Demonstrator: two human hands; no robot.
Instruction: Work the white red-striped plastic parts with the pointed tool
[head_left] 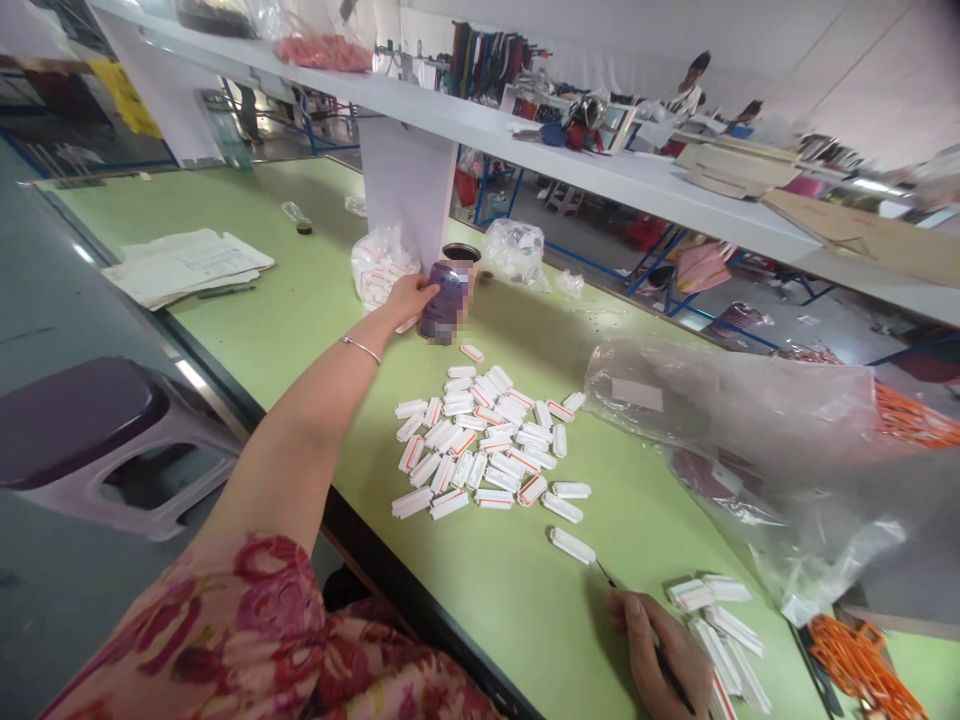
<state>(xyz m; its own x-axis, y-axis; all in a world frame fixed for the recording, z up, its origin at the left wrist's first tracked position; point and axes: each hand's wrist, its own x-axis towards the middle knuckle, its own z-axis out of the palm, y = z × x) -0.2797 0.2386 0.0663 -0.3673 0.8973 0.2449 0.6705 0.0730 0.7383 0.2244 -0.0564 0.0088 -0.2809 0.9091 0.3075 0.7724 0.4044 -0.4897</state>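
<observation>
My left hand (415, 300) reaches across the table, its fingers gripping the side of a dark purple jar (442, 305) that is partly blurred. In my right hand (664, 650) at the lower right is a thin black pen-like tool (671, 680). The fine tip of this tool meets or nearly meets the right end of a white plastic strip (572, 545). Many similar white strips, some with an orange line, lie in a loose pile (480, 430) mid-table. A few more strips (724, 625) are stacked beside my right hand.
Behind the jar stands an open dark-rimmed can (461, 253). A bag of white pieces (382, 260) sits to its left. Large clear plastic bags (750, 420) and orange cords (862, 660) lie at right. Papers (187, 265) rest far left, a purple stool (90, 420) below. A white shelf (480, 120) crosses above.
</observation>
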